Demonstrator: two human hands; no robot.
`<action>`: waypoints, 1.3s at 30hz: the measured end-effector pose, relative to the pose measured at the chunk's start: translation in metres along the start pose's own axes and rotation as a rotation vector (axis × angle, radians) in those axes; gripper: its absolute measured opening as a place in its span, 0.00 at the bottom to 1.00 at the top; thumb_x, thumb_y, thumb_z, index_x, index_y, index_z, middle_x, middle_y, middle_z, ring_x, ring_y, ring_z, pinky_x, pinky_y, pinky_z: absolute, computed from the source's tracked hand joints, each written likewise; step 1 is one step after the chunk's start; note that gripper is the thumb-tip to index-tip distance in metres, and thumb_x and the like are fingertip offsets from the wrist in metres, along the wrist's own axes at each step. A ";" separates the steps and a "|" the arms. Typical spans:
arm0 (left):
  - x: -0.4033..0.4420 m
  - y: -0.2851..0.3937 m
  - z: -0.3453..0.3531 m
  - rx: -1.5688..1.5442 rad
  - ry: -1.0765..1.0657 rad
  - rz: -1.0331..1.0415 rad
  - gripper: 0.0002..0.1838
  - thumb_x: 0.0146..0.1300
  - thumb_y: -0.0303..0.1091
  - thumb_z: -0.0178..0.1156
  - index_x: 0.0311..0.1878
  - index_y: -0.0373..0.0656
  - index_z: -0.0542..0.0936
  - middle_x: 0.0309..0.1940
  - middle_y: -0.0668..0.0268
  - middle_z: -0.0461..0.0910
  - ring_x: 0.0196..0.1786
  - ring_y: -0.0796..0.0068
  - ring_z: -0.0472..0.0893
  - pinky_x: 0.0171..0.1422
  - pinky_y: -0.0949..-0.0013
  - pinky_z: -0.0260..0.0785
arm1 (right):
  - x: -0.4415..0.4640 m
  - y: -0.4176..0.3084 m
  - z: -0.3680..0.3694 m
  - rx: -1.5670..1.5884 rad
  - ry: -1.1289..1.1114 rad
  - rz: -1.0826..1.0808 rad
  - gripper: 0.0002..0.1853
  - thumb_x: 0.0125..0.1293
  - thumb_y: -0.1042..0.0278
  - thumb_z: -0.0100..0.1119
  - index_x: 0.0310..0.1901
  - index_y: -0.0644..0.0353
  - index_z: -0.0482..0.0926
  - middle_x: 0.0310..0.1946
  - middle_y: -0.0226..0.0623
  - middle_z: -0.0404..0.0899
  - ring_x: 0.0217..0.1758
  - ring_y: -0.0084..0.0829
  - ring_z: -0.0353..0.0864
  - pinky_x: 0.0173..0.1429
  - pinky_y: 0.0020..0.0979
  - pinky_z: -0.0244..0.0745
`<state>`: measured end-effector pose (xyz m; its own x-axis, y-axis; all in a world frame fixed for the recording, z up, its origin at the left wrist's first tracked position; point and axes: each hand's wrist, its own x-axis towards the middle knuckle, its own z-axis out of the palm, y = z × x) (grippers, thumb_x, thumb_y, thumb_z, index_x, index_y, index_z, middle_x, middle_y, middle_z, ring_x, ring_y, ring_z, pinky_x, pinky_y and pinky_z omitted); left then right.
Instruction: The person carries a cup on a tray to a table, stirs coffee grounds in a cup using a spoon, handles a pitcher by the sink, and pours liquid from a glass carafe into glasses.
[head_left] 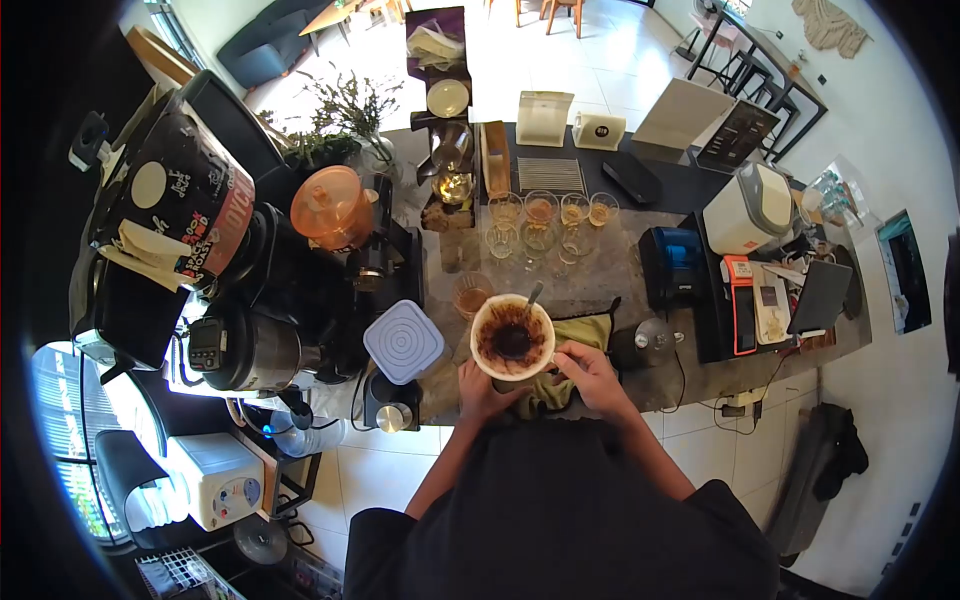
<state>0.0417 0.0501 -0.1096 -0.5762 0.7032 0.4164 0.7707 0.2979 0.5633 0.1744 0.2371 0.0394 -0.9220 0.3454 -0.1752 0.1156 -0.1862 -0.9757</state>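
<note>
A white coffee dripper (482, 352) is held up in front of me at the counter's near edge. Dark wet coffee grounds (514, 340) line its inside, and a spoon (534, 296) leans on its far rim. My left hand (487, 394) is closed around the lower left side; some of its fingers are hidden beneath. On the right, my right hand (592, 378) grips the handle. A glass with brown liquid (472, 294) stands just beyond the dripper. Under and behind the right hand lies a green cloth (585, 332).
Several small glasses (540, 207) stand farther back. To the left are a square-lidded container (403, 342), a grinder with an orange hopper (332, 208) and a rice-cooker-like appliance (245, 347). A glass server (654, 338), blue-black box (670, 265) and card terminal (740, 305) sit right.
</note>
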 end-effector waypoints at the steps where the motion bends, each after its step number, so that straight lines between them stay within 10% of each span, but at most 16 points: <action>1: -0.001 0.000 -0.001 -0.027 -0.047 -0.029 0.48 0.41 0.59 0.85 0.62 0.40 0.80 0.57 0.57 0.82 0.65 0.54 0.78 0.68 0.50 0.65 | -0.007 0.006 -0.001 0.006 0.008 0.004 0.12 0.82 0.65 0.55 0.51 0.64 0.83 0.43 0.30 0.86 0.44 0.18 0.81 0.48 0.26 0.80; 15: 0.014 0.019 -0.011 -0.255 -0.121 -0.252 0.46 0.39 0.40 0.90 0.63 0.36 0.78 0.59 0.58 0.84 0.61 0.63 0.84 0.68 0.58 0.74 | -0.023 0.015 -0.012 -0.067 0.028 0.118 0.12 0.79 0.62 0.60 0.47 0.63 0.82 0.35 0.25 0.77 0.39 0.16 0.74 0.44 0.25 0.70; 18: -0.002 0.011 0.003 -0.290 -0.123 -0.277 0.44 0.44 0.52 0.84 0.64 0.43 0.80 0.62 0.57 0.81 0.64 0.50 0.77 0.64 0.47 0.66 | -0.022 0.024 -0.011 -0.018 0.038 0.068 0.14 0.79 0.61 0.61 0.55 0.64 0.81 0.38 0.28 0.79 0.39 0.18 0.75 0.47 0.25 0.72; 21: -0.008 0.031 -0.007 -0.268 -0.144 -0.317 0.38 0.49 0.43 0.82 0.63 0.39 0.80 0.61 0.52 0.82 0.63 0.48 0.79 0.69 0.48 0.67 | -0.036 0.016 -0.018 -0.084 -0.011 0.050 0.26 0.79 0.66 0.60 0.74 0.61 0.67 0.45 0.34 0.82 0.43 0.22 0.81 0.49 0.28 0.77; 25: -0.040 0.068 0.008 -0.353 0.377 -0.375 0.23 0.59 0.29 0.73 0.57 0.32 0.80 0.57 0.50 0.81 0.60 0.47 0.80 0.68 0.55 0.70 | -0.087 -0.001 -0.045 -0.251 -0.065 0.062 0.28 0.78 0.63 0.62 0.74 0.61 0.69 0.44 0.37 0.83 0.40 0.25 0.82 0.47 0.30 0.78; 28: -0.070 0.083 0.012 -0.044 0.302 -0.290 0.13 0.63 0.26 0.68 0.49 0.34 0.80 0.47 0.53 0.81 0.48 0.51 0.80 0.59 0.56 0.73 | -0.145 0.010 -0.083 -0.230 -0.041 0.075 0.25 0.78 0.63 0.62 0.71 0.61 0.72 0.45 0.37 0.83 0.40 0.25 0.82 0.48 0.31 0.78; 31: -0.058 0.153 0.027 -0.142 0.264 -0.246 0.09 0.66 0.22 0.65 0.31 0.37 0.75 0.30 0.60 0.75 0.36 0.61 0.74 0.44 0.59 0.67 | -0.213 0.031 -0.128 -0.141 0.072 0.101 0.22 0.78 0.63 0.61 0.69 0.61 0.75 0.46 0.37 0.84 0.45 0.26 0.82 0.52 0.31 0.78; 39: -0.019 0.429 0.153 -0.690 -0.122 0.151 0.17 0.72 0.28 0.61 0.23 0.39 0.74 0.18 0.61 0.70 0.20 0.67 0.68 0.27 0.62 0.56 | -0.408 0.044 -0.253 0.116 0.421 0.072 0.19 0.81 0.63 0.57 0.68 0.60 0.77 0.48 0.34 0.86 0.51 0.23 0.83 0.57 0.28 0.78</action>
<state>0.4246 0.2633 0.0148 -0.4117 0.7837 0.4651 0.4686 -0.2557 0.8456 0.6490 0.3204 0.0348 -0.6791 0.6682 -0.3040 0.1099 -0.3170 -0.9421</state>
